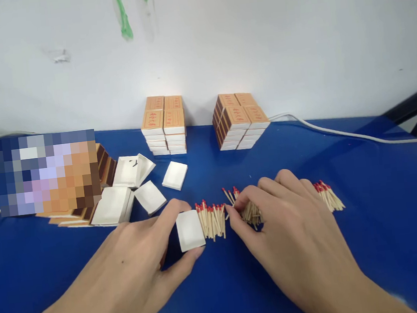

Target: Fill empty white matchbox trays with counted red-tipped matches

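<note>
While the white tray (190,230) lies near the front of the blue surface (388,216) with its long axis running away from the person, the left hand (144,256) pinches it between thumb and fingers. Matches (211,219) lie just beside its right edge, red heads pointing away. The right hand (292,227), fingers curled narrow, presses on a bunch of matches (251,213). Another small heap (329,197) lies beyond it.

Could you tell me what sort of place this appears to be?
Probably a hand-packing workbench. Two neat stacks of matchboxes stand against a white wall, empty white trays lie on the blue table, and loose matches lie between the left hand and right hand.
</note>
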`<state>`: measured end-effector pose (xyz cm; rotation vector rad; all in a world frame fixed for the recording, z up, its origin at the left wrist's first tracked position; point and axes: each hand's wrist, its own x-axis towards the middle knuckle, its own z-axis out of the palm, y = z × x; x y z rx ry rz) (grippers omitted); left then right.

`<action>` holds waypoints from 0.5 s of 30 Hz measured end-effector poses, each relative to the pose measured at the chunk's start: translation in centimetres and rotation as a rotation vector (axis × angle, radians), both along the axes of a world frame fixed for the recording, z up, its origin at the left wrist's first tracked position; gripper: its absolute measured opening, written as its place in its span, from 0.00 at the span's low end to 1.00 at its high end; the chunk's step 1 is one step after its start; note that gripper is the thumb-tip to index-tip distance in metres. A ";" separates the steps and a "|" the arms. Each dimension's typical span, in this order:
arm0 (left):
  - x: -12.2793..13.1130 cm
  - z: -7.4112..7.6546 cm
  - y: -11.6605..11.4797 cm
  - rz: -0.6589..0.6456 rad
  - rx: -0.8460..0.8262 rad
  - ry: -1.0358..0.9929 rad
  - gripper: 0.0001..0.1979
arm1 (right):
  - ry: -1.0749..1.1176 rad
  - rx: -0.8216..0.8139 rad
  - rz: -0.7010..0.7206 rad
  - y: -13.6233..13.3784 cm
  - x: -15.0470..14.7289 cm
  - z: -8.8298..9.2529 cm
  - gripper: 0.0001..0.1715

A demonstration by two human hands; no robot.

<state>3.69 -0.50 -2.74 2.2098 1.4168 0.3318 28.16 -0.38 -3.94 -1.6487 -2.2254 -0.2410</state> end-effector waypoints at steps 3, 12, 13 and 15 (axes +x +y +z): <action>0.0 0.0 0.1 -0.011 0.001 -0.004 0.12 | 0.019 -0.013 0.006 0.0 0.1 -0.1 0.14; 0.0 -0.1 0.1 -0.005 0.000 -0.016 0.11 | 0.147 -0.078 0.048 -0.5 0.2 0.1 0.14; 0.0 -0.1 0.1 -0.006 0.006 -0.018 0.11 | 0.149 -0.088 0.055 -0.5 0.2 0.1 0.14; 0.0 -0.1 0.1 -0.010 0.008 -0.012 0.10 | 0.156 -0.107 0.055 -0.5 0.3 0.2 0.14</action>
